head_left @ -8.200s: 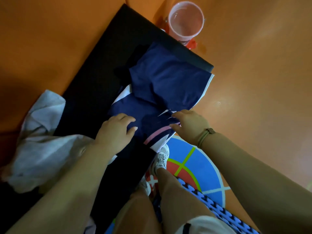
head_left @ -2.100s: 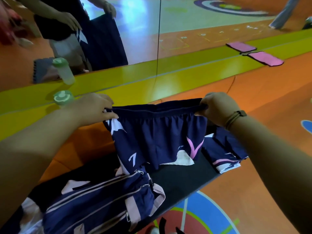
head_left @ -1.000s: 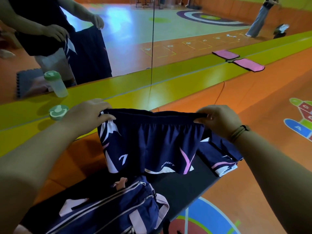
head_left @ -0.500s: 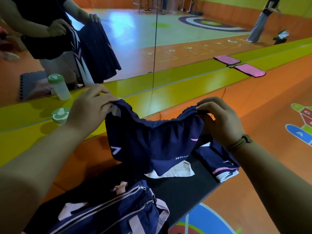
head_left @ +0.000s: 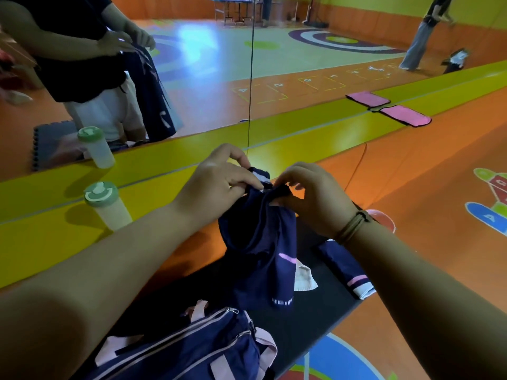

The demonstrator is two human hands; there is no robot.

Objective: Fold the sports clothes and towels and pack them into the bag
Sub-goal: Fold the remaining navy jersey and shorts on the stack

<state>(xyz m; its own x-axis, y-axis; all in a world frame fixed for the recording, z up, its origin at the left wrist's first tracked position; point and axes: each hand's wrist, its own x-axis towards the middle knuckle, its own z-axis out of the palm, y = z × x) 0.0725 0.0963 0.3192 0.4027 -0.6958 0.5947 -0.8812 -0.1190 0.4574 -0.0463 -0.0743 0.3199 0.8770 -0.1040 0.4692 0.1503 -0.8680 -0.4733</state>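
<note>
One left hand (head_left: 219,185), one right hand (head_left: 315,198), one shorts (head_left: 260,256), one folded top (head_left: 345,267), one bag (head_left: 192,352), one bottle (head_left: 109,207).

Cloth items, matt mat, glossy floor.

Shorts (head_left: 260,242): thin navy cloth, smooth, matt, printed pink and white marks. Folded top (head_left: 345,264): same smooth navy cloth, with a pink band and a white hem. Bag (head_left: 192,349): navy woven fabric, slight sheen, pink webbing straps, pale zip lines, metal or plastic unclear. Mat (head_left: 315,319): black, dull, no glare. Floor (head_left: 411,174): orange, smooth, glossy, with painted markings. Bottle (head_left: 109,207): cloudy translucent plastic, matt green plastic cap. Mirror (head_left: 205,64): glass, clean reflection. Pink pad (head_left: 408,117): matt, soft-looking, dark edging.
</note>
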